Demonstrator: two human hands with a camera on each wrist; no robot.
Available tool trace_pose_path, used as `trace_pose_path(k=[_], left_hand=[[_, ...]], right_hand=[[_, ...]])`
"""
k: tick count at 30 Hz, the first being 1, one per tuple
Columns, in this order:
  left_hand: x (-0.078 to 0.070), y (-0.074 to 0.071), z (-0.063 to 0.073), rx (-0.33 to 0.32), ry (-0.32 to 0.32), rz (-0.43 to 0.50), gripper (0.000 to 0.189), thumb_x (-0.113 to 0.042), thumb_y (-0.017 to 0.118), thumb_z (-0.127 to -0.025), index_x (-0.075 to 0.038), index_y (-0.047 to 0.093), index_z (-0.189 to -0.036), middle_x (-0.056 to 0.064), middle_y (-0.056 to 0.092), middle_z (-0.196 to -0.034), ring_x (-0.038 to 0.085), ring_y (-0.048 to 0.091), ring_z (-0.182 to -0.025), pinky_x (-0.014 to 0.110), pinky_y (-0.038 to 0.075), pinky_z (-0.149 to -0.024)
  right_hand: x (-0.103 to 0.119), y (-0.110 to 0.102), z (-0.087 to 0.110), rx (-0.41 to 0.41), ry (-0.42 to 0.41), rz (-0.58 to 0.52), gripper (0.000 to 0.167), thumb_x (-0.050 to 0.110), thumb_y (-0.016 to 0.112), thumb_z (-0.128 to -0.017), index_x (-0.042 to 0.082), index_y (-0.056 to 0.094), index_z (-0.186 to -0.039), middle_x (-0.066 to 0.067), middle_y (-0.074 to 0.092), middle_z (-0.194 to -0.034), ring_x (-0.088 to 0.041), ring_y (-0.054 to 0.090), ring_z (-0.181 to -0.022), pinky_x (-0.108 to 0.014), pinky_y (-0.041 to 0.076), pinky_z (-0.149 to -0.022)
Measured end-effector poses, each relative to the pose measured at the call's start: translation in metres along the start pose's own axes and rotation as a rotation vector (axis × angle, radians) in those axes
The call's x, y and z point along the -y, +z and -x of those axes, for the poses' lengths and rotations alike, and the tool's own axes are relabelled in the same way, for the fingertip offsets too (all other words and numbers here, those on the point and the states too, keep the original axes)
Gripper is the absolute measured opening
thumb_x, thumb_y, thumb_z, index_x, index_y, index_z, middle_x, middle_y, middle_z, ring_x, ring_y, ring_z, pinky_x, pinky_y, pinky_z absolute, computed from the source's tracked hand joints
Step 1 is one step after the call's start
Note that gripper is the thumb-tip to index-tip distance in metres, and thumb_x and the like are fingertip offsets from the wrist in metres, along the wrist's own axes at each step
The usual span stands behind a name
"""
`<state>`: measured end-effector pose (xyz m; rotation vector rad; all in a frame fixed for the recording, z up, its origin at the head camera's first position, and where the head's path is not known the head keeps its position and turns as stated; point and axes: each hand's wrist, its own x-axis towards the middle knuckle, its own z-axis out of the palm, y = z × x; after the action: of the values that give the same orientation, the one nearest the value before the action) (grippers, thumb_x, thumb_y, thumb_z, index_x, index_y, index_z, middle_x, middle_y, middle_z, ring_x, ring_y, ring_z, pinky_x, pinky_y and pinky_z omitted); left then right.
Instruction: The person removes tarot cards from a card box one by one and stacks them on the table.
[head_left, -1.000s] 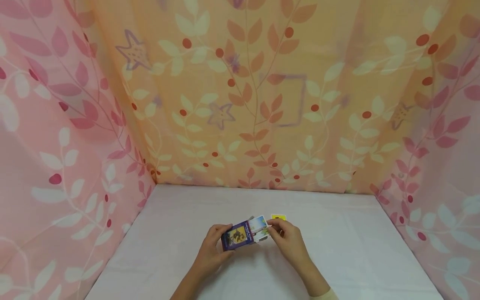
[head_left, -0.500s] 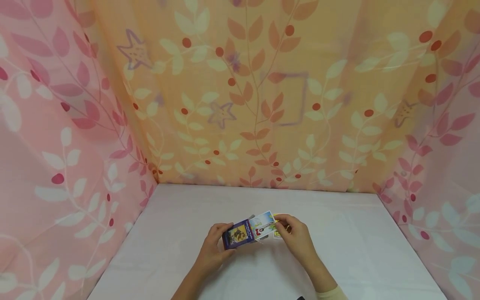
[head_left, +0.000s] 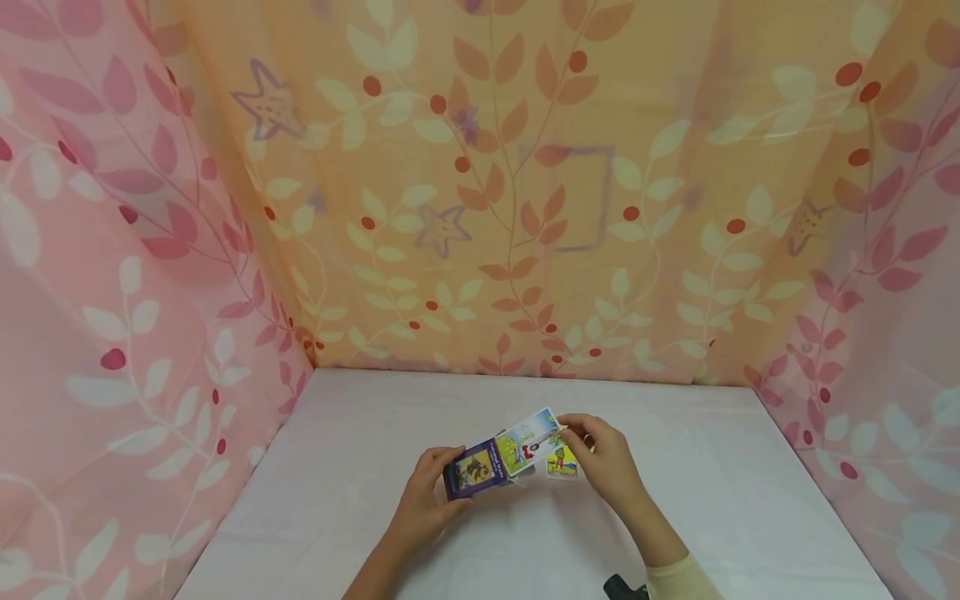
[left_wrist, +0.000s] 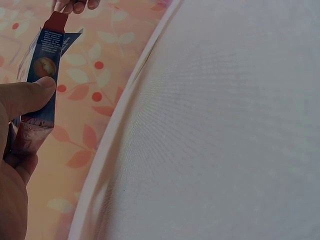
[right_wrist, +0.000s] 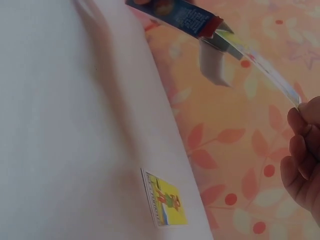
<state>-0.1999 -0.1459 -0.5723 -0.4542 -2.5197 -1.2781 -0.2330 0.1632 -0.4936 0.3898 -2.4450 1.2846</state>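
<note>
My left hand (head_left: 427, 496) grips a dark blue card box (head_left: 474, 471) by its closed end, thumb along one narrow side in the left wrist view. The box's flaps stand open at the right end. Out of that end sticks a picture card (head_left: 529, 442) with blue sky and a red figure, tilted up to the right. My right hand (head_left: 603, 454) pinches the card's outer end between thumb and fingers. On the white table below lies a small stack of yellow picture cards (right_wrist: 167, 200), partly behind the right hand in the head view.
A white cloth covers the table (head_left: 360, 425). Patterned curtains (head_left: 480, 208) rise at the back and on both sides. A black object (head_left: 624, 587) shows beside the right sleeve at the bottom edge.
My right hand has moved right and slightly up, drawing the picture card farther out of the box. The left hand and box have barely moved. More of the yellow card on the table shows.
</note>
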Motion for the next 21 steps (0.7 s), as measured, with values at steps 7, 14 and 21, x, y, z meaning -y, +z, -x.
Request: trace_pose_path(k=[7,14,21], left_hand=[[-0.001,-0.001,0.0,0.001,-0.002,0.009,0.088,-0.01,0.095,-0.069,-0.029,0.055,-0.145,-0.01,0.052,-0.136,0.016,0.052,-0.131,0.049,0.045,-0.115],[-0.001,-0.002,0.0,0.002,-0.002,0.019,0.086,-0.009,0.095,-0.069,-0.026,0.056,-0.144,-0.011,0.051,-0.136,0.015,0.05,-0.132,0.05,0.044,-0.116],[0.0,-0.002,0.0,0.001,-0.009,0.029,0.087,-0.008,0.095,-0.068,-0.028,0.056,-0.144,-0.01,0.052,-0.136,0.017,0.051,-0.132,0.051,0.043,-0.116]], right_hand=[[-0.005,-0.009,-0.007,0.028,0.022,0.002,0.018,0.01,0.072,-0.095,0.013,0.075,-0.113,0.003,0.069,-0.094,-0.012,0.058,-0.083,-0.02,0.052,-0.07],[-0.009,-0.018,-0.014,0.033,-0.009,0.032,0.018,0.01,0.072,-0.096,0.013,0.074,-0.114,0.003,0.069,-0.096,-0.013,0.058,-0.084,-0.021,0.053,-0.07],[-0.017,-0.025,-0.022,0.002,-0.087,0.07,0.018,0.007,0.071,-0.096,0.011,0.074,-0.113,0.001,0.069,-0.094,-0.011,0.057,-0.081,-0.021,0.052,-0.067]])
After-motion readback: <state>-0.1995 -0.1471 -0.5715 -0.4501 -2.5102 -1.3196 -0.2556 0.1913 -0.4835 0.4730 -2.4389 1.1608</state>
